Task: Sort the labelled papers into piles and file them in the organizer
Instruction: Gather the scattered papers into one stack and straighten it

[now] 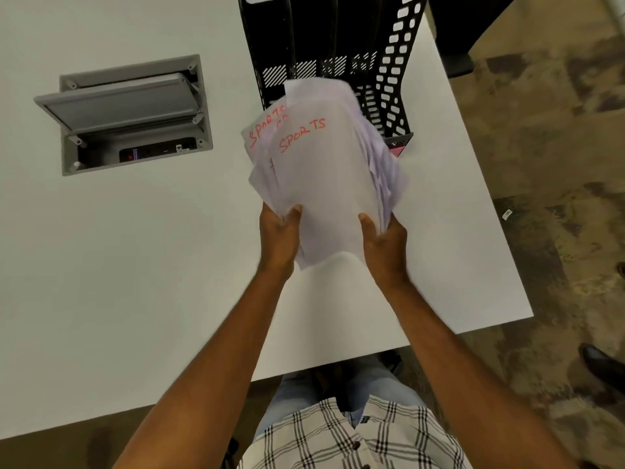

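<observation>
A loose stack of white papers (324,170) is held up above the table, its top sheets marked "SPORTS" in red. My left hand (279,236) grips the stack's lower left edge, thumb on top. My right hand (385,245) grips the lower right edge the same way. The sheets are fanned and uneven. Just beyond the stack stands a black mesh organizer (338,38) with several upright slots; the papers' far end overlaps its front. A pink strip (396,151) shows at the organizer's near right corner.
The white table (135,265) carries a grey recessed power box (132,113) with its lid open at the left. The table's right edge runs close past the organizer. Patterned floor and a dark shoe (602,363) lie to the right.
</observation>
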{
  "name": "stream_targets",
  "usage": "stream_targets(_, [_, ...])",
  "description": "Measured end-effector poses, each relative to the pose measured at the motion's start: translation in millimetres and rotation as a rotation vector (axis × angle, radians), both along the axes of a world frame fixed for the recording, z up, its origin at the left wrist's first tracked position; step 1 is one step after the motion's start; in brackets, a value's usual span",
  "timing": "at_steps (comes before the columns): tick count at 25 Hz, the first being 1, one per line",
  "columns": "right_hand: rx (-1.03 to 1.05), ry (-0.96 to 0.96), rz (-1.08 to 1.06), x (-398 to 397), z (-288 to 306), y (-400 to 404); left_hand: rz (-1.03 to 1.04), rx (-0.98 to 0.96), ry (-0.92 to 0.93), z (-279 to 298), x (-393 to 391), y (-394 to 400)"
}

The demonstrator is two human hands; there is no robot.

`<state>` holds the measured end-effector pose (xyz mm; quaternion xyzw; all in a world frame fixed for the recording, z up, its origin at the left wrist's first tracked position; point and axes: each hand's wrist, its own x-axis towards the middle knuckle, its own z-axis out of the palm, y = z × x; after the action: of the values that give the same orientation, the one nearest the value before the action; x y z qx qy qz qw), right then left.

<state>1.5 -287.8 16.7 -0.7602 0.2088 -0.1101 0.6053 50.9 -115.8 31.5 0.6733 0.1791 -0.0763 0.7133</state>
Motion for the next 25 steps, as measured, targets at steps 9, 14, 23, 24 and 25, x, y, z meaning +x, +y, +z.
stream_targets(9, [0.228, -0.024, -0.119, -27.5, -9.1, -22.5, -0.103, -0.091, 0.074, -26.5, -39.7, 4.9])
stream_targets(14, [0.178, 0.049, -0.083, -28.0, -17.1, -6.0, 0.076, 0.020, 0.188, -35.2, -43.5, -17.8])
stream_targets(23, [0.256, 0.105, -0.067, -14.0, -4.4, -26.7, 0.096, -0.095, -0.028, 14.5, -12.0, -7.1])
stream_targets(24, [0.303, 0.032, -0.082, -14.1, 1.5, -25.5, 0.070, -0.112, -0.085, 22.0, -8.3, -3.9])
stream_targets(25, [0.344, -0.028, -0.102, -15.8, 6.8, -25.8, 0.037, -0.115, -0.145, 27.4, -5.0, 1.2])
